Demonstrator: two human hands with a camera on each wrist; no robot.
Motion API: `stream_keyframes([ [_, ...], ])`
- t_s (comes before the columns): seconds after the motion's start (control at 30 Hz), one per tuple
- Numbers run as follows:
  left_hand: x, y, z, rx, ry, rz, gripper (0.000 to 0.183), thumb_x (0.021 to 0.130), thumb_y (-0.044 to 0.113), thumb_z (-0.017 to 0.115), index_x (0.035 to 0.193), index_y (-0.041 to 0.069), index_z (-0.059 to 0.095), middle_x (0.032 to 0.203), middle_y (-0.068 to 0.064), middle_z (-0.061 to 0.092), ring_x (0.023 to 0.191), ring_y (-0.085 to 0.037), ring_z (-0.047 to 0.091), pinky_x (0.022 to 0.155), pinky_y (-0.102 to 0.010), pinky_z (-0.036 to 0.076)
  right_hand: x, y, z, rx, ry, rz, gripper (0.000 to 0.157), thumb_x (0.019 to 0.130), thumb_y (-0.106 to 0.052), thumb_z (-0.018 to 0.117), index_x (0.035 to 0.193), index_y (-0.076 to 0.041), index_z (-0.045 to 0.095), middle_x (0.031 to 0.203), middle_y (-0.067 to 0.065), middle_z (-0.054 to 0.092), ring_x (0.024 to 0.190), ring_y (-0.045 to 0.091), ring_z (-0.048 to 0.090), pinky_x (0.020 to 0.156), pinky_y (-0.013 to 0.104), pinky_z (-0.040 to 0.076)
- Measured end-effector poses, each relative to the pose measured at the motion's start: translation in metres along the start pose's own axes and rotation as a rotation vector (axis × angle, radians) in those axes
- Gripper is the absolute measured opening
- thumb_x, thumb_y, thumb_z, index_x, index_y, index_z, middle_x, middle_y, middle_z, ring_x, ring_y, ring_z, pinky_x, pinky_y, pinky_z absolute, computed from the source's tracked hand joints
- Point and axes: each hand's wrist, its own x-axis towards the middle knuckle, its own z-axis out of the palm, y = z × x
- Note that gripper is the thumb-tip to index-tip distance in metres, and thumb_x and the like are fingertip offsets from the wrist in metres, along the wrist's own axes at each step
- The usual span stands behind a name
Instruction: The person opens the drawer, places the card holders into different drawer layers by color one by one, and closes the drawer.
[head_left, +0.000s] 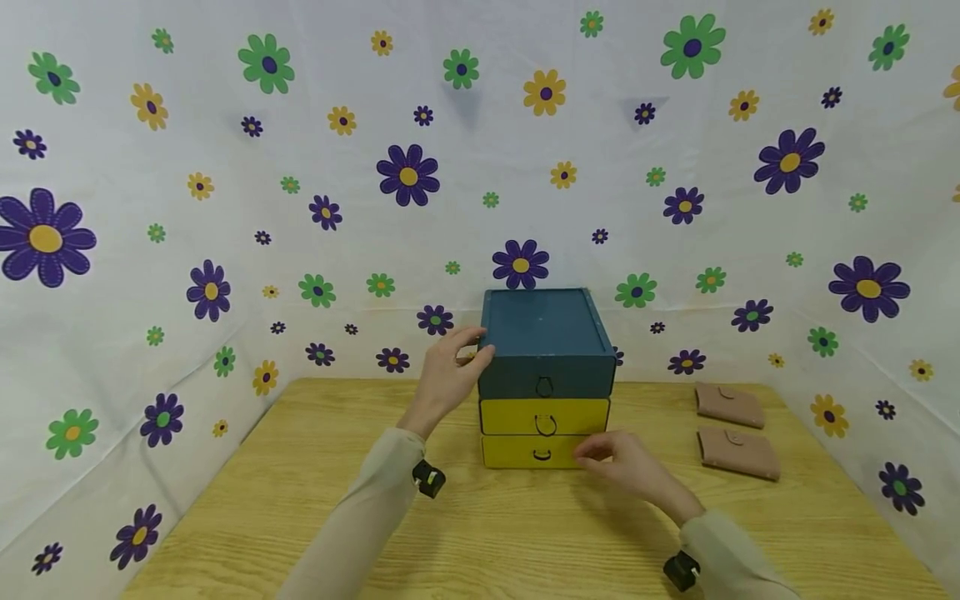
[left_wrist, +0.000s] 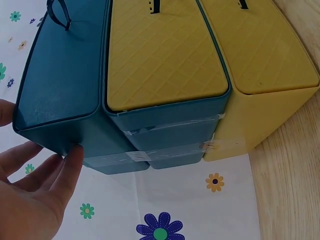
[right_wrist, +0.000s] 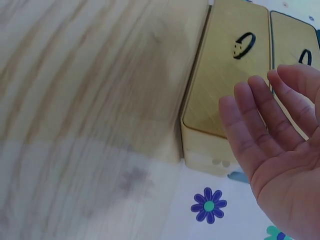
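Observation:
A stacked drawer box (head_left: 547,377) stands at the back of the table, with a blue top drawer (left_wrist: 65,75) above a middle yellow drawer (head_left: 495,417) and a bottom yellow drawer (head_left: 502,452). Each front carries a black loop handle. My left hand (head_left: 444,375) is at the box's upper left side; its fingertips touch the blue side wall and front corner in the left wrist view. At the lower right front corner is my right hand (head_left: 630,468), its fingers relaxed and bent slightly, holding nothing. Whether they touch the yellow front cannot be told.
Two pinkish-brown snap-flap wallets, a rear wallet (head_left: 729,406) and a front wallet (head_left: 738,454), lie on the wooden table (head_left: 300,500) right of the box. A white flowered cloth (head_left: 225,167) hangs behind and along both sides. Clear tape (left_wrist: 190,153) crosses the box's left side.

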Motion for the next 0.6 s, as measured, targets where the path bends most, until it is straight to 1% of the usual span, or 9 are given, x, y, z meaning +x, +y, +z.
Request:
stream_keyframes([
  [0.17,0.003,-0.002,-0.004,-0.014,-0.07,-0.062,0.045,0.097,0.035,0.06,0.137,0.013,0.057,0.14,-0.007,0.054,0.127,-0.025,0.054,0.103,-0.043,0.048,0.002,-0.001,0.009,0.01,-0.032,-0.008,0.017,0.094,-0.02,0.066,0.104,-0.009,0.074,0.099,-0.004,0.072,0.089,0.011,0.064,0.082,0.03,0.052],
  [0.33,0.005,-0.003,-0.009,-0.013,-0.137,-0.131,0.053,0.096,0.044,0.059,0.143,0.021,0.052,0.148,-0.003,0.048,0.129,-0.026,0.052,0.103,-0.049,0.047,0.003,-0.003,0.014,-0.011,-0.04,-0.038,0.016,0.093,-0.017,0.066,0.104,-0.008,0.074,0.1,-0.002,0.073,0.091,0.011,0.066,0.083,0.029,0.054],
  [0.47,0.004,-0.001,-0.011,-0.003,-0.157,-0.153,0.055,0.096,0.048,0.058,0.144,0.025,0.05,0.149,-0.001,0.046,0.131,-0.026,0.051,0.103,-0.052,0.047,0.006,-0.004,0.017,-0.012,-0.045,-0.067,0.018,0.094,-0.016,0.065,0.107,-0.005,0.074,0.103,0.003,0.073,0.092,0.013,0.067,0.084,0.031,0.055],
  [0.6,0.005,-0.001,-0.01,-0.006,-0.159,-0.151,0.055,0.095,0.051,0.057,0.144,0.027,0.05,0.149,0.0,0.046,0.131,-0.026,0.051,0.102,-0.051,0.047,0.008,-0.006,0.022,0.002,-0.067,-0.052,0.021,0.094,-0.013,0.064,0.112,-0.004,0.072,0.109,0.009,0.072,0.095,0.016,0.067,0.084,0.031,0.055],
])
